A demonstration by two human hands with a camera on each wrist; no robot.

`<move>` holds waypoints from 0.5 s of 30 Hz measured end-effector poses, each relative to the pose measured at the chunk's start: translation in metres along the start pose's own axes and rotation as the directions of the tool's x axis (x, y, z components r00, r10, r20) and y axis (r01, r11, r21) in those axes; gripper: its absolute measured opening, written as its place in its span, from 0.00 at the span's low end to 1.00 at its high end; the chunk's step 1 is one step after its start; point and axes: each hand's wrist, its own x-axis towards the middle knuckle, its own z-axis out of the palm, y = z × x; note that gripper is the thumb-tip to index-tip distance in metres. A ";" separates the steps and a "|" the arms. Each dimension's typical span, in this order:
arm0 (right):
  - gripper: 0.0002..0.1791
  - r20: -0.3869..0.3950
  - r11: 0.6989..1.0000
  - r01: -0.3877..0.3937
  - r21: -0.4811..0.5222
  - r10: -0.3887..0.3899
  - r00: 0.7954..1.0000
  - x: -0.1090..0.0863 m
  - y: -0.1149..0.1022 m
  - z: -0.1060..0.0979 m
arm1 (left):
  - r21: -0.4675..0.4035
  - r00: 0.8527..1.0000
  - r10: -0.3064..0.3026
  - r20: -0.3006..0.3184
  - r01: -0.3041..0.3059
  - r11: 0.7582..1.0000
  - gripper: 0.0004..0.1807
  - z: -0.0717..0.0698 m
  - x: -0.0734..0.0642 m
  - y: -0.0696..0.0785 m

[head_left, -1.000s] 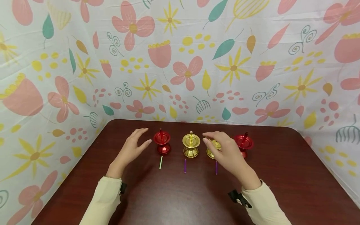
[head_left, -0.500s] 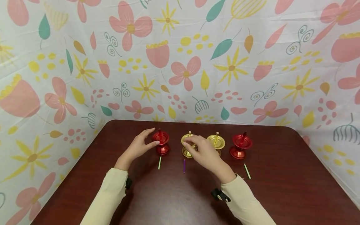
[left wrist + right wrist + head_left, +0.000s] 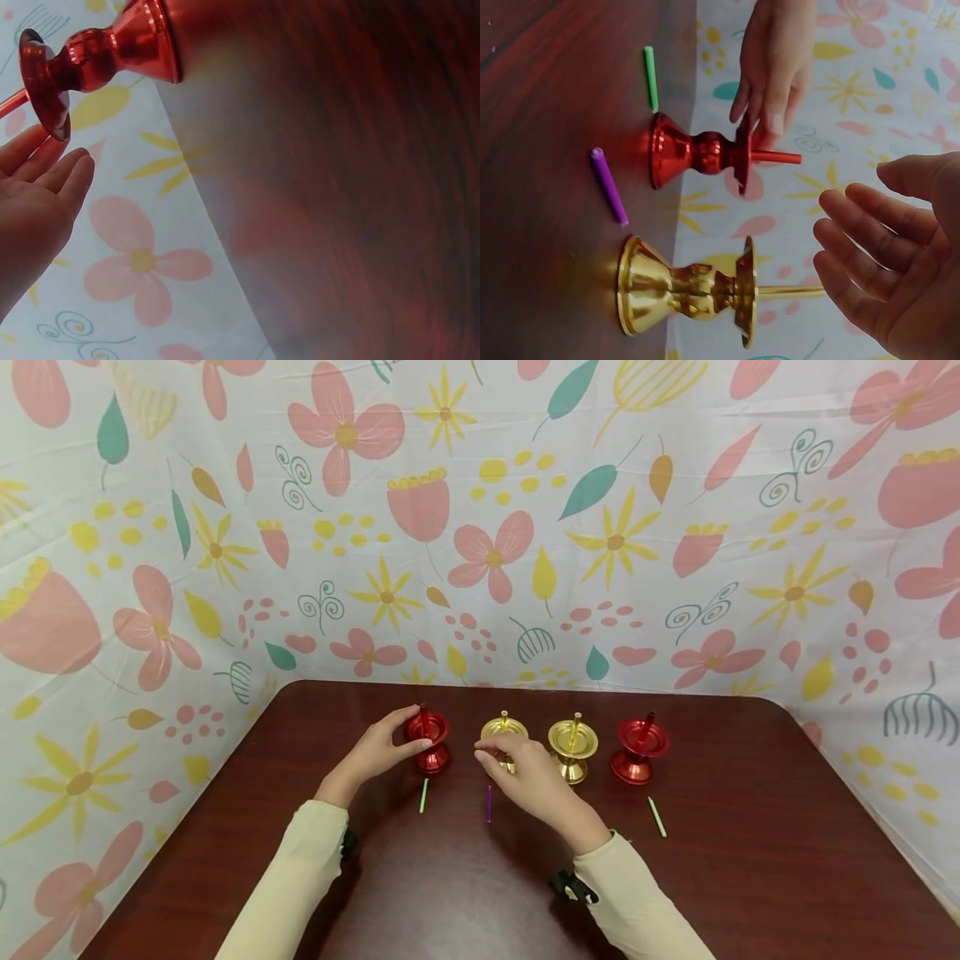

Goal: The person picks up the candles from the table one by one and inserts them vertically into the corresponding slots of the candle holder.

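Observation:
My left hand (image 3: 371,758) is at the left red candlestick (image 3: 432,760), with thumb and fingers spread beside its dish. In the left wrist view, the fingertips lie right at the rim of the red candlestick (image 3: 94,60). My right hand (image 3: 532,781) hovers in front of the left gold candlestick (image 3: 504,727), partly covering it in the head view. The right wrist view shows this hand (image 3: 892,270) with relaxed fingers and an empty palm, close by the spike of the gold candlestick (image 3: 694,291). A thin purple candle (image 3: 490,805) and a pale green candle (image 3: 423,796) lie before the two left candlesticks.
Another gold candlestick (image 3: 572,768) and a second red candlestick (image 3: 632,768) stand to the right in the same row. A pale green candle (image 3: 657,817) lies before the right red one. Flower-patterned cloth (image 3: 495,635) hangs behind the dark wooden table (image 3: 420,893).
My right hand has moved left, from the right gold candlestick to the left gold one. My left hand has moved right, up to the left red candlestick's dish.

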 end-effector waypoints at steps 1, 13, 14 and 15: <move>0.10 0.002 1.000 0.002 -0.001 -0.002 1.000 0.000 0.000 0.002 | 0.000 1.000 0.001 0.001 -0.001 1.000 0.40 0.001 0.000 -0.001; 0.11 0.063 0.997 0.001 0.071 -0.005 0.998 0.011 0.008 0.024 | 0.047 1.000 0.026 -0.006 -0.026 0.999 0.36 0.005 0.003 -0.008; 0.11 0.071 0.997 -0.009 0.075 0.003 0.997 0.013 0.008 0.026 | 0.052 0.999 0.032 -0.007 -0.032 0.998 0.36 0.005 0.003 -0.008; 0.11 0.077 0.997 -0.015 0.076 0.009 0.997 0.015 0.008 0.028 | 0.053 0.999 0.037 -0.008 -0.036 0.998 0.36 0.005 0.003 -0.008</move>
